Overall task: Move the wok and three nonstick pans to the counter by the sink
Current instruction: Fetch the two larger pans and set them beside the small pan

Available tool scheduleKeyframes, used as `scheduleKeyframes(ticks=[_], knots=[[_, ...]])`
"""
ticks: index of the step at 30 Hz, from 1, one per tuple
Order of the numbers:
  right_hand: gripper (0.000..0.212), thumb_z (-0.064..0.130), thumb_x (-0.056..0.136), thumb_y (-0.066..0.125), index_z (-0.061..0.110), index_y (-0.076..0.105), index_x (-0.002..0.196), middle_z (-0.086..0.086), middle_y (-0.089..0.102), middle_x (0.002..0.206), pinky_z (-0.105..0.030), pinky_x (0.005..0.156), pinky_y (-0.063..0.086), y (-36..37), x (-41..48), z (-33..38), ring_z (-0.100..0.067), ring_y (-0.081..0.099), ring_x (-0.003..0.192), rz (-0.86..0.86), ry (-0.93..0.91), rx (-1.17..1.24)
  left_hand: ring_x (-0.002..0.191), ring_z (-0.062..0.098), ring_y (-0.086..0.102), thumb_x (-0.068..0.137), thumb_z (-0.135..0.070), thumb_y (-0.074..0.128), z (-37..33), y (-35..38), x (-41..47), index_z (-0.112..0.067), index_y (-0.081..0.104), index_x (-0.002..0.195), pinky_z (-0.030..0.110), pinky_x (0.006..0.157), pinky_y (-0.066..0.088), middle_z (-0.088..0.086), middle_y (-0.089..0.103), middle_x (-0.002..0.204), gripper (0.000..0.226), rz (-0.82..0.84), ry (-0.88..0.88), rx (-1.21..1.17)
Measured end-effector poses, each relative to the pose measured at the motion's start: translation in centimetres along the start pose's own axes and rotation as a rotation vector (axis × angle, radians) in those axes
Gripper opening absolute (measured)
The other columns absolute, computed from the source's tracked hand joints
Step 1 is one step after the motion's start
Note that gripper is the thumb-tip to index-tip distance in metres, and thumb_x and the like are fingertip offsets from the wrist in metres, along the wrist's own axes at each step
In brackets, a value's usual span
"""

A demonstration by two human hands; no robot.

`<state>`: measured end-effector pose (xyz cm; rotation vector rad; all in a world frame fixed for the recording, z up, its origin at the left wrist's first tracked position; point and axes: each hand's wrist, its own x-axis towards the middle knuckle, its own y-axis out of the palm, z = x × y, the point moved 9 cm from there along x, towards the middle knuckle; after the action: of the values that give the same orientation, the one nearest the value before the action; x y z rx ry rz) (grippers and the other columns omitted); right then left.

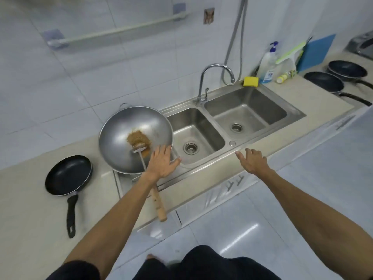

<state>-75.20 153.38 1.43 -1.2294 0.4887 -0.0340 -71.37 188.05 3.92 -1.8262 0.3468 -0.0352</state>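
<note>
- The wok (135, 138) sat on the steel drainboard at the left end of the sink (203, 178), its rim overhanging the left basin's edge, with a brownish clump of food in its bowl.
- A spatula (150, 178) lay in it, blade in the food and wooden handle pointing back toward the person, out past the counter's front edge.
- One nonstick pan (68, 174) lay on the counter (26, 209) left of the wok, well apart from it, handle toward the person.
- The other two pans, one nearer (323, 81) and one behind it (346, 70), sat far to the right past the sink, side by side, rims apparently touching, handles running right and toward the person.
- The left hand (162, 163) was open, fingers spread, palm down over the wok's near rim and the spatula's shank, gripping nothing; I couldn't tell if it touched the rim.
- The right hand (252, 159) was also open and empty, hovering over the sink's front lip by the right basin.
- What mattered for the next move, as I judged it: the remaining pans lay to the right, so the right hand was the nearer one, though still well short of them.
- Their long axes ran along the counter, so I'd guess the handles would be met from the side rather than end-on.
</note>
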Motion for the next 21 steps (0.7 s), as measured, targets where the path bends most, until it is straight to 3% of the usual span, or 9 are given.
scheduleKeyframes(ticks=[4, 7, 12, 17, 21], knots=[[0.072, 0.059, 0.102, 0.025, 0.006, 0.043, 0.147, -0.022, 0.04, 0.156, -0.057, 0.115, 0.027, -4.2, 0.9, -9.5, -0.042, 0.034, 0.143, -0.031, 0.045, -0.001, 0.146, 0.037, 0.025, 0.1, -0.054, 0.042, -10.9, 2.8, 3.5, -0.005, 0.031, 0.151, 0.047, 0.12, 0.02, 0.019, 0.032, 0.157, 0.072, 0.036, 0.098, 0.046], [0.072, 0.058, 0.103, 0.026, 0.006, 0.039, 0.15, -0.021, 0.037, 0.158, -0.056, 0.116, 0.025, -6.7, 1.5, -16.4, -0.041, 0.032, 0.144, -0.053, 0.071, 0.012, 0.152, 0.035, 0.015, 0.101, -0.056, 0.036, -18.7, 5.0, 5.9, -0.006, 0.023, 0.157, 0.047, 0.123, 0.014, 0.017, 0.022, 0.165, 0.076, 0.098, 0.145, 0.061], [0.071, 0.056, 0.104, 0.025, 0.006, 0.035, 0.152, -0.022, 0.036, 0.159, -0.055, 0.117, 0.025, -9.3, 2.6, -26.6, -0.041, 0.03, 0.145, -0.04, 0.145, 0.031, 0.147, 0.035, 0.025, 0.101, -0.055, 0.039, -30.7, 7.3, 9.7, -0.004, 0.032, 0.151, 0.045, 0.12, 0.02, 0.017, 0.035, 0.157, 0.072, 0.108, 0.289, 0.105], [0.068, 0.055, 0.104, 0.028, 0.005, 0.039, 0.148, -0.022, 0.042, 0.153, -0.054, 0.113, 0.03, -9.4, 4.1, -33.1, -0.04, 0.036, 0.14, -0.037, 0.227, 0.093, 0.15, 0.036, 0.019, 0.102, -0.054, 0.034, -39.9, 11.5, 12.8, -0.003, 0.023, 0.156, 0.047, 0.12, 0.02, 0.017, 0.025, 0.163, 0.075, 0.198, 0.37, 0.186], [0.068, 0.054, 0.104, 0.026, 0.008, 0.031, 0.154, -0.02, 0.035, 0.159, -0.053, 0.116, 0.026, -8.6, 6.7, -37.4, -0.039, 0.03, 0.145, 0.014, 0.245, 0.118, 0.148, 0.037, 0.022, 0.102, -0.053, 0.035, -45.8, 15.4, 16.0, -0.002, 0.025, 0.154, 0.046, 0.119, 0.021, 0.018, 0.027, 0.162, 0.073, 0.266, 0.436, 0.23]])
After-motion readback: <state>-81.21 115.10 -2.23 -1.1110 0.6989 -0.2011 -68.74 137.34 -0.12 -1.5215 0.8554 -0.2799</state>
